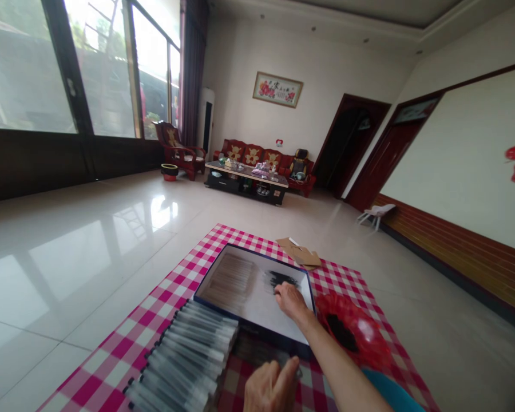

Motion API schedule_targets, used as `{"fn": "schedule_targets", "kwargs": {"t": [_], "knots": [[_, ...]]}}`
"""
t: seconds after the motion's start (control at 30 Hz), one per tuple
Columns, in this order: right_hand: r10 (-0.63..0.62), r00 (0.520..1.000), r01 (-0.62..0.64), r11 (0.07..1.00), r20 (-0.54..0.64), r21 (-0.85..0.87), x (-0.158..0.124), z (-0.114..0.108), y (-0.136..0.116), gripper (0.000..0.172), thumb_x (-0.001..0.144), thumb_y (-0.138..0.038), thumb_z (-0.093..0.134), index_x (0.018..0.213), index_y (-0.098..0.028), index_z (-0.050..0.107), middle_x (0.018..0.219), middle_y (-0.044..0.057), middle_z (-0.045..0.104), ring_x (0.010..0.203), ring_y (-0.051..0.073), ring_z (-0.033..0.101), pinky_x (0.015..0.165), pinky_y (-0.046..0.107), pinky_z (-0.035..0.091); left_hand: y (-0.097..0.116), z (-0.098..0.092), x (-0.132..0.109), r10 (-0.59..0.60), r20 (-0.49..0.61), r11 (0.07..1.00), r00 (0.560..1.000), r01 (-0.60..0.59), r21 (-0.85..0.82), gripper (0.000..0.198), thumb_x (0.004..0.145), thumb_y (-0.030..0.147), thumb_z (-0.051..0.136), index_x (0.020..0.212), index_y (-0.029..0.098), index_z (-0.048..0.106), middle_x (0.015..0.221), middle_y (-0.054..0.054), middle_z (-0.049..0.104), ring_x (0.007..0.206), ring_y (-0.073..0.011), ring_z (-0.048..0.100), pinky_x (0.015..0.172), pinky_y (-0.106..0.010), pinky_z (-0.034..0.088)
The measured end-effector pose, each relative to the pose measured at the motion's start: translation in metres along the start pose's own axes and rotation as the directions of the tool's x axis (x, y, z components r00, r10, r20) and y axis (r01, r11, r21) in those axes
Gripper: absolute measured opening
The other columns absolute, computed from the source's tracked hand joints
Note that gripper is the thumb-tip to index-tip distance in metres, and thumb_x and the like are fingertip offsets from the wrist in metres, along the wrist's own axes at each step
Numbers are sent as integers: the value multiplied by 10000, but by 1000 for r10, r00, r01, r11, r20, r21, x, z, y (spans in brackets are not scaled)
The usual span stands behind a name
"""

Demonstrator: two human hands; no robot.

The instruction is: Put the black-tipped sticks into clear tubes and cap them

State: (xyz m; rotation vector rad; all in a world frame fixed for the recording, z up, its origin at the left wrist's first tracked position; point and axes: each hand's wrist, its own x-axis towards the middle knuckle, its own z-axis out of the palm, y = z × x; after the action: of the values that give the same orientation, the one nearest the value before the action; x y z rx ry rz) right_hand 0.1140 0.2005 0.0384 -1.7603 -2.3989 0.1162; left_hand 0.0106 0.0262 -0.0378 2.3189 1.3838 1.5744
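My right hand (290, 301) reaches into a shallow box lid (257, 289) with a dark blue rim and white inside. Its fingers are pinched together at a small heap of black pieces (278, 278); whether one is between them is hidden. Rows of thin clear tubes (229, 274) lie in the left half of the lid. My left hand (271, 384) is curled closed at the near side of the lid, with a blurred clear bit showing by its thumb. Left of it, many pen-like translucent tubes with black ends (189, 355) lie in a stacked row.
A pink-and-white checked cloth (154, 320) covers the table. On the right stands a red translucent bowl (356, 332) with dark contents, beside a teal object (390, 392). Brown cardboard pieces (299, 253) lie behind the lid. A coffee table (244, 180) and red sofa stand farther off.
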Motion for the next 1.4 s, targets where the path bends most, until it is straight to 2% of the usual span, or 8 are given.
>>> {"fn": "schedule_targets", "kwargs": {"t": [0.17,0.37,0.67,0.73,0.87,0.97,1.17,1.4], "knots": [[23,999,-20,996,34,-87,7,7,-2,184,809,-150,518,817,-179,700,915,101,671,835,210,638,697,263,422,3,2,-3,-32,5,999,999,32,-22,422,871,159,483,1257,321,538,589,-46,584,508,-180,587,442,-275,391],[12,1000,-13,999,-15,-48,8,6,-5,115,771,-117,565,745,-157,670,853,112,655,825,228,629,721,294,431,10,-6,6,54,71,987,996,-64,145,333,848,138,477,1133,261,597,558,-32,567,478,-174,556,432,-287,354],[2,937,99,958,-350,268,-46,-39,-12,183,913,-283,409,935,-191,565,893,51,654,833,165,628,768,257,474,23,-6,14,125,-222,986,967,-96,136,281,938,142,320,1042,166,580,556,3,495,473,-138,490,467,-243,349],[94,905,106,895,-415,434,-72,-48,-15,219,917,-343,407,1007,-191,535,916,53,652,822,165,638,746,265,496,24,-9,14,122,-208,989,971,-102,107,318,946,140,287,1102,146,563,574,-4,501,494,-138,503,479,-236,368],[393,844,164,458,-365,874,-130,-56,-20,482,822,-395,585,1249,-237,424,943,36,633,770,175,647,640,279,528,27,-23,15,142,-43,989,989,-140,42,341,943,142,305,1209,125,519,631,-24,539,542,-141,535,502,-227,411],[560,774,160,277,-294,948,-169,-55,-18,643,778,-386,656,1342,-302,359,974,14,618,786,167,642,669,287,538,30,-32,15,132,-1,991,991,-132,8,322,948,165,333,1199,155,536,639,-20,542,553,-140,541,506,-221,419],[769,577,219,179,-275,959,-218,-36,-7,568,779,-375,664,1299,-325,440,976,-14,594,844,153,619,730,270,532,32,-30,7,98,59,994,993,-95,-50,270,946,188,380,1148,184,558,671,-26,553,599,-156,558,539,-240,436],[754,623,159,140,-209,977,-230,-23,-18,586,800,-395,641,1329,-328,399,1018,-7,580,869,154,607,766,287,535,34,-29,3,86,89,994,992,-80,-72,230,935,206,431,1120,203,568,710,-31,575,651,-163,569,594,-252,447]]}}
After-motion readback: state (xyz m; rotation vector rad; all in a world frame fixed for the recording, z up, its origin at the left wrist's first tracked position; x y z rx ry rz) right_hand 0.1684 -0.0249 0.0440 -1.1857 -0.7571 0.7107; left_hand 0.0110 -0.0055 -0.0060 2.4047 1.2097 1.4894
